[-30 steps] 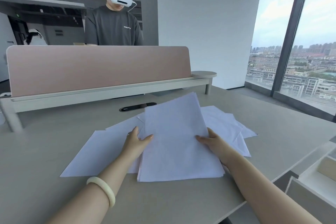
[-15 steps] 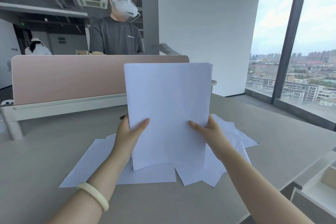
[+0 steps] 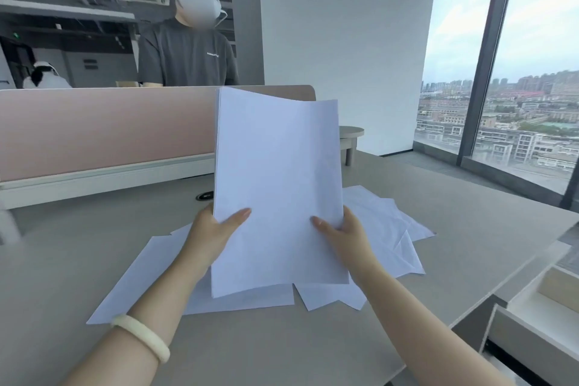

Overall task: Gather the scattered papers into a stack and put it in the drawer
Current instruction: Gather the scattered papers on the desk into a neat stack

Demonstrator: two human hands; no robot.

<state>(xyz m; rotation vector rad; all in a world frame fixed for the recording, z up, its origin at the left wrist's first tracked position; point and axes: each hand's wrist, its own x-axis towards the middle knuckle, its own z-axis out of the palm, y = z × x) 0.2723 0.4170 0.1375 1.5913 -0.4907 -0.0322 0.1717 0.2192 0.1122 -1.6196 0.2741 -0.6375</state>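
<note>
I hold a stack of white papers upright above the desk, its lower edge just over the sheets below. My left hand grips its left edge and my right hand grips its right edge, thumbs on the front. Several loose white sheets still lie spread on the grey desk under and around the stack, some reaching left. An open white drawer shows at the lower right, beside the desk.
A pink divider panel runs along the desk's far edge, with a person in a headset standing behind it. A cable grommet sits near the divider. Large windows fill the right side.
Both hands lifted the stack off the desk and tipped it upright; since half a second ago it has shifted slightly and its top right corner has curled.
</note>
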